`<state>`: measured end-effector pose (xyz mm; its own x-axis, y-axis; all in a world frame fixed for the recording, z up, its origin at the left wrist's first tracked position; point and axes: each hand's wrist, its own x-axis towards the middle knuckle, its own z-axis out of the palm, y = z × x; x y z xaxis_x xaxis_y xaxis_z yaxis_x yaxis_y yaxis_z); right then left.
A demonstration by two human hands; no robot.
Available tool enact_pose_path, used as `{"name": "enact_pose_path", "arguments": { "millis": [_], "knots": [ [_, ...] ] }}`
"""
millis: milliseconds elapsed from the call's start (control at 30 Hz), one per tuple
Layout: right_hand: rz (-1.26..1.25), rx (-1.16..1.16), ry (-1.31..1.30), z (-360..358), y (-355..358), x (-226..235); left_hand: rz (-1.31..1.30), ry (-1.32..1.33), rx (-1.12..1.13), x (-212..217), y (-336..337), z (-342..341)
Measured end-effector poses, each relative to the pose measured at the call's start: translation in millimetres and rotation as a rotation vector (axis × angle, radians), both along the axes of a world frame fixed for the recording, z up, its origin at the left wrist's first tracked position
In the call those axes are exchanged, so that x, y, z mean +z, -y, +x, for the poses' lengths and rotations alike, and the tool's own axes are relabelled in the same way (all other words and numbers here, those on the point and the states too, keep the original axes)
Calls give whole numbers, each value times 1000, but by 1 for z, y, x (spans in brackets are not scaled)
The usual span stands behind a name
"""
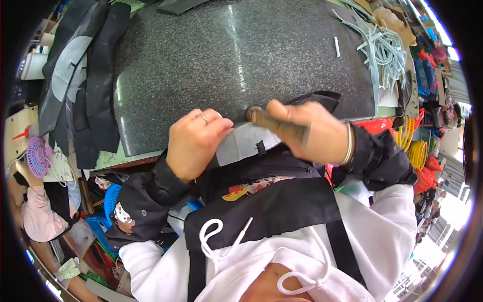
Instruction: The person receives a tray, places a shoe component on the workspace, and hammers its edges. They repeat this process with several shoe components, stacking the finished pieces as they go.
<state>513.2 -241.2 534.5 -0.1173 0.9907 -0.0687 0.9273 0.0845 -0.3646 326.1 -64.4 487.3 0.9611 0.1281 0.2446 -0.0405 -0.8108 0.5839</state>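
My left hand [193, 141], with a ring on one finger, is closed at the near edge of the granite slab. Its thumb and fingertips pinch the edge of a black sheet piece with a pale grey backing [236, 146], which hangs over the slab's edge towards my lap. My right hand [322, 128], wearing bangles, is wrapped round a brown hammer [276, 126], somewhat smeared by motion. The hammer's round end sits just right of my left fingertips, over the piece's edge; whether it touches is unclear. A small black tab [260, 147] shows on the grey backing.
The dark speckled granite slab [191, 60] fills the bench before me. Black cut pieces [103, 80] are heaped at its left. A tangle of pale blue strips [387, 55] lies at the right; one short strip [336, 46] is apart. Another person [45, 211] sits at far left near a purple fan [38, 157].
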Motion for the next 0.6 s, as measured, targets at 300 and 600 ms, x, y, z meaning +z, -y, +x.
{"name": "enact_pose_path", "arguments": {
  "millis": [300,600],
  "knots": [
    [103,-55,-126,2,-7,-5,137,182,-99,-22,7,10],
    [-184,-491,-116,18,42,24,90,31,-73,-9,24,52]
  ]
}}
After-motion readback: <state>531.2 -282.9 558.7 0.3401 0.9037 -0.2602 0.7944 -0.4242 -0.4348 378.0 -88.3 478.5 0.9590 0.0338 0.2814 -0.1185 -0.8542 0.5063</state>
